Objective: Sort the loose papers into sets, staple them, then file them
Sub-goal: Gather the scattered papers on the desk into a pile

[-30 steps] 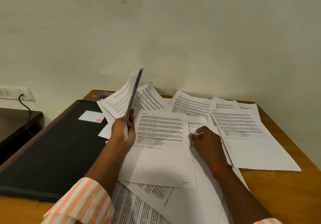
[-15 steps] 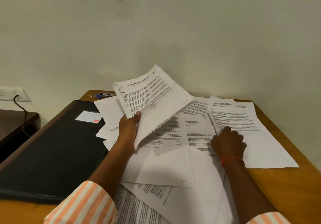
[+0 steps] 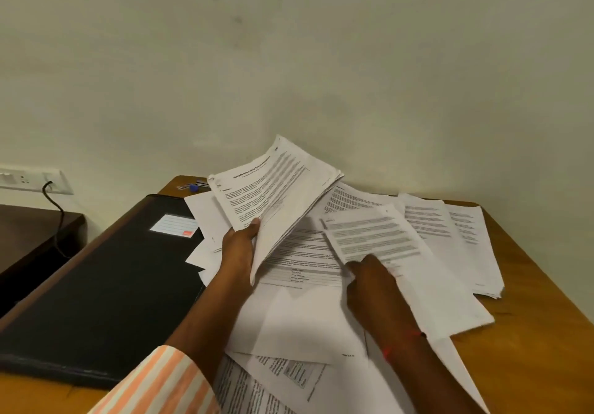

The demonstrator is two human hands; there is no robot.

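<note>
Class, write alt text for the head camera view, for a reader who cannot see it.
A person's left hand holds a stack of printed pages above a wooden table strewn with loose papers, while the right hand pinches a single sheet. A black folder lies at the left.

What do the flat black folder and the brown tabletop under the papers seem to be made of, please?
The flat black rectangular folder looks like matte plastic or leatherette: dull even sheen, stiff straight edges, a white stick-on label. The orange-brown tabletop looks like wood or wood-look laminate, smooth satin finish; faint streaks show, but which I cannot tell.
</note>
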